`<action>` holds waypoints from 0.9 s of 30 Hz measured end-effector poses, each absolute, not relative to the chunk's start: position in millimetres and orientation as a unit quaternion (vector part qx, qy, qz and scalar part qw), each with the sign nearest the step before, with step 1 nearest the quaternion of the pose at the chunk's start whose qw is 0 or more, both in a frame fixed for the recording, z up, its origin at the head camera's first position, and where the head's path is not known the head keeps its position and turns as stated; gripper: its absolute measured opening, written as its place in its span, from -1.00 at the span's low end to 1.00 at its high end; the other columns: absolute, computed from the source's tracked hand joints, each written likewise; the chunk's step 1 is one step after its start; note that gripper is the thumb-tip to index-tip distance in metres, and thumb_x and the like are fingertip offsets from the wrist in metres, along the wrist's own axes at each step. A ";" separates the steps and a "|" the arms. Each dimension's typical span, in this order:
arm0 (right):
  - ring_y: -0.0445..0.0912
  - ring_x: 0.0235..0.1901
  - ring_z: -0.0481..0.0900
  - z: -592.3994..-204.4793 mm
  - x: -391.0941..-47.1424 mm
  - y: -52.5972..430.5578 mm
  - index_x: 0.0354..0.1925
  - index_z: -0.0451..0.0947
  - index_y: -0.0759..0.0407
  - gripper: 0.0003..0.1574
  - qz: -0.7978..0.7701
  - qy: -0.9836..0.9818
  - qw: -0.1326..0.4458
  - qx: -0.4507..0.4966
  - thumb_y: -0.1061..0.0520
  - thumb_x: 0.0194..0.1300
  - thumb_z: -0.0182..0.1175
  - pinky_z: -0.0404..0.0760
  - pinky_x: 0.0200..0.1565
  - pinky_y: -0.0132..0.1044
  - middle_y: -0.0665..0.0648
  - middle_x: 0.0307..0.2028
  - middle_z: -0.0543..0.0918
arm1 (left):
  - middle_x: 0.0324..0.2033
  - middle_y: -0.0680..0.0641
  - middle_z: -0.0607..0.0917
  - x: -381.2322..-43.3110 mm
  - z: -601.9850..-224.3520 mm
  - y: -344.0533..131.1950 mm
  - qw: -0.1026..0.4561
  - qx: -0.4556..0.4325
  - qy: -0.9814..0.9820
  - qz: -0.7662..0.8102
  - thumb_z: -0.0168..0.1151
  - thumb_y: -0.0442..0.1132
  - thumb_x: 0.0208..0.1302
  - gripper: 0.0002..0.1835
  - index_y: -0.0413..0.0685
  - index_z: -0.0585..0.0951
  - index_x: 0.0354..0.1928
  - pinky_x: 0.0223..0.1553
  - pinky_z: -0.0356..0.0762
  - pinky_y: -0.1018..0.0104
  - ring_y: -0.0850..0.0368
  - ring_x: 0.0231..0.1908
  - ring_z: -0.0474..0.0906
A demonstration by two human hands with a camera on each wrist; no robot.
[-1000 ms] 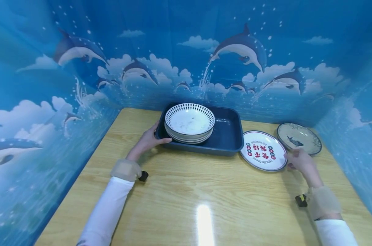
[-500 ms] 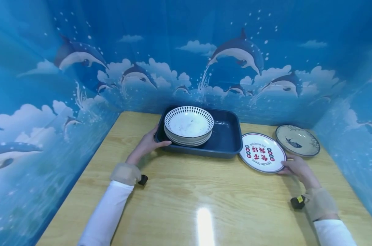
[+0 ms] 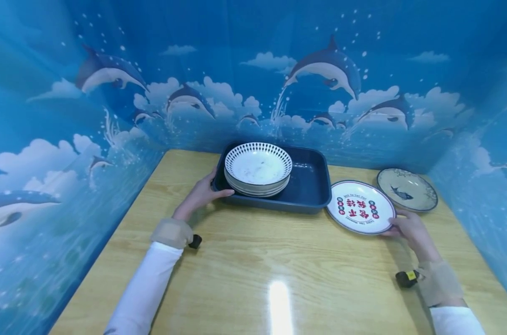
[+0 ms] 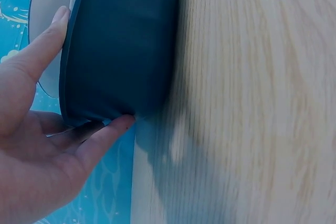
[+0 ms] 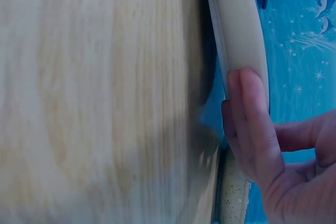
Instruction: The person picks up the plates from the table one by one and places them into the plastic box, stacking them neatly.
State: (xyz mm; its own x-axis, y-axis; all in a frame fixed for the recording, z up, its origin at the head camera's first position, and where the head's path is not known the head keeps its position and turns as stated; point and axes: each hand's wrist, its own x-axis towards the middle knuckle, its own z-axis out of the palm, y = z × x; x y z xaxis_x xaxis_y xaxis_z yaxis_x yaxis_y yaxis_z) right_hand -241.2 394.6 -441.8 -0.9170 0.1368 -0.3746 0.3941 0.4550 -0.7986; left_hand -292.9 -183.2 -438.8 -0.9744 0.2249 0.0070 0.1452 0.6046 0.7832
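My left hand (image 3: 201,191) holds the left front corner of a dark blue baking pan (image 3: 310,170). In the left wrist view its thumb lies over the rim, and its fingers touch the pan's outer wall (image 4: 121,51). Inside the pan, on the left, sits a stack of white dishes (image 3: 258,164), the top one with a black diamond-patterned rim. My right hand (image 3: 411,231) grips the right edge of a white plate with red Chinese characters (image 3: 356,221). From the right wrist view, its fingers (image 5: 254,108) lie against the plate's underside, which appears raised off the table.
Behind the right hand rests a beige dish with a fish drawing (image 3: 408,190), close to the back right corner. The pan stands near the back wall, a blue dolphin-print cloth (image 3: 236,70). Pale wooden tabletop (image 3: 236,260) extends in front of both hands.
My right hand has gone from beside the plate's rim to gripping it, fingers underneath. The plate has shifted slightly and its right side looks lifted. My left hand stays on the pan.
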 end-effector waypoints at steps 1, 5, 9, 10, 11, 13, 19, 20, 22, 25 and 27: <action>-0.22 -0.49 0.68 -440.5 -239.5 394.8 0.44 -0.26 0.71 -0.22 -0.490 0.848 0.124 0.158 0.33 0.53 -0.13 0.75 -0.24 -0.28 0.25 -0.26 0.61 | 0.52 -0.32 0.18 -292.9 -438.6 -183.2 0.046 0.104 0.894 0.433 0.42 0.06 0.27 0.13 -0.03 -0.11 0.64 0.42 0.23 -0.20 -0.31 0.46 0.18; -0.22 -0.51 0.69 -438.6 -232.6 399.0 0.41 -0.26 0.76 -0.23 -0.488 0.854 0.109 0.141 0.33 0.52 -0.14 0.76 -0.25 -0.28 0.12 -0.38 0.63 | 0.51 -0.33 0.18 -293.2 -438.5 -183.8 0.045 0.105 0.895 0.432 0.42 0.08 0.26 0.13 -0.02 -0.11 0.64 0.41 0.23 -0.20 -0.31 0.46 0.18; -0.22 -0.50 0.72 -438.8 -225.0 406.4 0.41 -0.28 0.77 -0.24 -0.502 0.849 0.102 0.131 0.31 0.54 -0.18 0.76 -0.23 -0.28 -0.01 -0.44 0.62 | 0.51 -0.30 0.22 -293.1 -438.9 -183.7 0.041 0.104 0.893 0.437 0.43 0.08 0.25 0.12 0.00 -0.07 0.64 0.40 0.25 -0.19 -0.28 0.46 0.20; -0.22 -0.50 0.72 -438.6 -223.1 408.5 0.41 -0.29 0.76 -0.23 -0.505 0.847 0.101 0.133 0.30 0.55 -0.19 0.76 -0.23 -0.28 -0.02 -0.45 0.62 | 0.50 -0.30 0.23 -293.0 -439.1 -183.6 0.039 0.104 0.892 0.438 0.44 0.07 0.25 0.11 0.00 -0.05 0.64 0.40 0.26 -0.19 -0.28 0.45 0.21; -0.22 -0.50 0.73 -438.3 -221.1 410.6 0.42 -0.29 0.76 -0.23 -0.507 0.845 0.100 0.133 0.30 0.55 -0.20 0.76 -0.23 -0.28 -0.04 -0.46 0.62 | 0.50 -0.30 0.24 -292.8 -439.1 -183.3 0.037 0.103 0.891 0.441 0.45 0.05 0.25 0.10 0.00 -0.03 0.63 0.40 0.26 -0.18 -0.27 0.45 0.21; -0.22 -0.51 0.73 -436.5 -217.7 415.4 0.42 -0.30 0.75 -0.23 -0.513 0.842 0.095 0.139 0.29 0.56 -0.21 0.76 -0.24 -0.28 -0.06 -0.49 0.63 | 0.48 -0.30 0.27 -292.7 -439.1 -182.7 0.034 0.100 0.888 0.447 0.46 0.02 0.24 0.08 -0.01 0.00 0.63 0.40 0.27 -0.17 -0.26 0.45 0.23; -0.25 -0.52 0.71 -426.9 -208.3 424.6 0.46 -0.34 0.66 -0.20 -0.560 0.810 0.070 0.159 0.27 0.58 -0.17 0.75 -0.27 -0.30 -0.13 -0.53 0.65 | 0.50 -0.30 0.23 -291.4 -439.0 -182.2 0.033 0.090 0.886 0.454 0.39 0.01 0.32 0.01 -0.05 0.01 0.62 0.42 0.23 -0.16 -0.27 0.46 0.19; -0.26 -0.51 0.71 -425.3 -206.8 424.2 0.47 -0.34 0.64 -0.19 -0.576 0.799 0.067 0.158 0.27 0.58 -0.15 0.75 -0.28 -0.31 -0.13 -0.52 0.66 | 0.51 -0.30 0.21 -289.9 -438.3 -182.4 0.035 0.083 0.886 0.455 0.36 0.02 0.35 -0.01 -0.06 0.01 0.62 0.42 0.24 -0.16 -0.27 0.47 0.18; -0.25 -0.49 0.71 -421.5 -204.2 421.1 0.48 -0.38 0.60 -0.13 -0.619 0.768 0.059 0.154 0.27 0.57 -0.08 0.74 -0.30 -0.35 -0.13 -0.51 0.68 | 0.52 -0.31 0.19 -286.7 -436.0 -182.6 0.034 0.067 0.885 0.460 0.28 0.03 0.42 -0.09 -0.10 0.03 0.61 0.41 0.26 -0.17 -0.30 0.46 0.19; -0.26 -0.45 0.72 -414.7 -201.2 410.7 0.49 -0.42 0.56 -0.05 -0.675 0.723 0.051 0.139 0.26 0.56 0.00 0.72 -0.32 -0.40 -0.12 -0.46 0.69 | 0.50 -0.34 0.20 -281.3 -431.5 -182.8 0.018 0.046 0.880 0.472 0.17 0.00 0.50 -0.22 -0.18 0.12 0.58 0.37 0.33 -0.17 -0.33 0.43 0.24; -0.26 -0.43 0.72 -409.0 -200.7 399.4 0.50 -0.42 0.56 -0.01 -0.693 0.707 0.045 0.133 0.25 0.54 0.05 0.72 -0.31 -0.42 -0.14 -0.43 0.69 | 0.48 -0.33 0.25 -277.7 -427.8 -182.2 -0.003 0.037 0.877 0.478 0.13 -0.04 0.53 -0.30 -0.21 0.21 0.54 0.35 0.37 -0.15 -0.31 0.40 0.29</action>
State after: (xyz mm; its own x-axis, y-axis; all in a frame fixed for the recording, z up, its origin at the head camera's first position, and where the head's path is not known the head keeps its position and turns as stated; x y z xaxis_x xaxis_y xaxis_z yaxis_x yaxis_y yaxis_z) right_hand -200.7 399.4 -409.0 -0.9606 0.1247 -0.2482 0.2506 0.0037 -0.9681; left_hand -277.7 -182.2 -427.8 -0.9973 0.0607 0.0410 0.0674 0.5397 0.8392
